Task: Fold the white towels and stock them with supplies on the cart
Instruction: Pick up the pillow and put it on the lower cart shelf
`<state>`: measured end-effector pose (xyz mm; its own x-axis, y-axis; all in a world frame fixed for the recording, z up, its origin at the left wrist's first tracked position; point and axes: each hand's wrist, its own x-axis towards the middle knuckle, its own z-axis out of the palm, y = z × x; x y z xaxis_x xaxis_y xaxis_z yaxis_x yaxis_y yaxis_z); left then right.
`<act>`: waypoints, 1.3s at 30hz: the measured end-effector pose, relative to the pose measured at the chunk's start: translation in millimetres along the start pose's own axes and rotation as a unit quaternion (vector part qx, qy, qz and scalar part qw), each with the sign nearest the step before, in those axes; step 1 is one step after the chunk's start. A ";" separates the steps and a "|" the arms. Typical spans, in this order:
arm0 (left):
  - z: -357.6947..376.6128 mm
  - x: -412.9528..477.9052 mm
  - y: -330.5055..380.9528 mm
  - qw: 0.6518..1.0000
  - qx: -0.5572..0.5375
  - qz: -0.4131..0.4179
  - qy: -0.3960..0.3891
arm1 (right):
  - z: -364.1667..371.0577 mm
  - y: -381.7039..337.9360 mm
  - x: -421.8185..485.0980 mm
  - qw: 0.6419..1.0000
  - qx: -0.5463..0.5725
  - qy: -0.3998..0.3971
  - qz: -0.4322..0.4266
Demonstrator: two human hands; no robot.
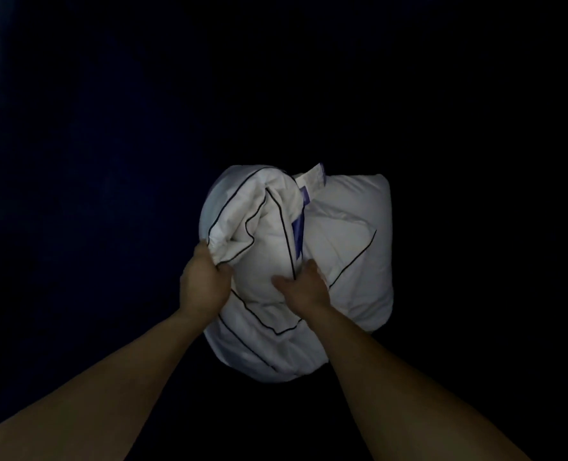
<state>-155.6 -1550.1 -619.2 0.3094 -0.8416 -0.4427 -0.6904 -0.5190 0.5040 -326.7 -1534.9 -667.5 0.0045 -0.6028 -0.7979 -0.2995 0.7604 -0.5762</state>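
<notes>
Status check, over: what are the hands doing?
Left hand grips the white bundle by its piped edge. Right hand on its middle, grip unclear. Bundle bunched, not folded. Surroundings dark, nothing else visible.

From my feed, almost everything is dark. Both bare forearms reach forward to a puffy, dark-piped white bundle [349, 261] at centre frame. My left hand [202, 281] grips a piped edge at the bundle's left side. My right hand [304, 287] pinches a fold near its middle. A white and purple label [312, 181] sticks up at the top.
</notes>
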 end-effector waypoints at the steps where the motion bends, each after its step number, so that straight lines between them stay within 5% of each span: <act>1: -4.2 3.6 0.5 1.000 0.002 0.012 0.007 | 3.1 -2.0 1.0 1.000 -0.009 0.004 0.001; 6: -15.4 -0.3 17.0 0.997 -0.062 0.013 -0.039 | -3.8 -44.1 -15.6 0.980 0.169 -0.001 -0.107; 9: -12.1 -10.1 40.3 0.979 -0.167 -0.033 -0.112 | -7.3 -36.6 -33.4 0.947 0.317 0.017 -0.049; 12: -1.8 -14.8 63.7 0.957 -0.212 -0.069 -0.189 | -7.6 -4.7 -42.5 0.981 0.188 0.024 -0.040; 15: 20.0 -11.8 76.9 0.977 -0.088 -0.033 -0.193 | -4.9 17.0 -47.3 0.994 0.040 -0.006 -0.100; 19: 41.7 -8.3 72.2 0.989 0.001 0.004 -0.150 | -36.0 32.7 -28.5 0.981 0.002 -0.159 -0.112; 20: 45.5 -7.4 70.5 0.990 -0.002 0.010 -0.139 | -51.5 36.9 -19.8 0.985 0.002 -0.136 -0.110; 23: 53.7 -0.7 66.8 0.989 0.016 0.045 -0.142 | -94.7 62.1 17.3 0.983 0.034 0.176 -0.039; 24: 56.6 2.6 65.0 0.986 0.028 0.057 -0.152 | -103.6 70.7 25.8 0.973 0.056 0.222 0.025; 26: 61.7 8.6 62.3 0.982 0.047 0.072 -0.167 | -110.0 85.2 39.4 0.965 0.160 0.143 0.153; 28: 63.2 11.9 60.9 0.981 0.052 0.080 -0.171 | -102.7 94.8 47.2 0.949 0.253 0.045 0.181; 31: 63.3 11.2 61.9 0.979 0.060 0.087 -0.175 | -95.1 84.1 56.0 0.950 0.291 0.029 0.105; 35: 65.2 7.8 68.2 0.979 0.067 0.098 -0.163 | -103.4 12.4 63.3 0.953 0.264 0.072 -0.131; 37: 66.0 7.7 76.7 0.977 0.058 0.089 -0.185 | -104.9 -17.3 59.8 0.962 0.174 0.019 -0.209; 39: 68.1 6.1 84.8 0.962 0.008 0.042 -0.269 | -108.8 -28.4 53.9 0.971 0.133 -0.055 -0.190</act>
<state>-256.8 -1588.9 -629.7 -0.1290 -0.6788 -0.7229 -0.7099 -0.4458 0.5453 -421.7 -1615.3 -674.8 0.1735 -0.8339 -0.5239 0.0014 0.5322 -0.8466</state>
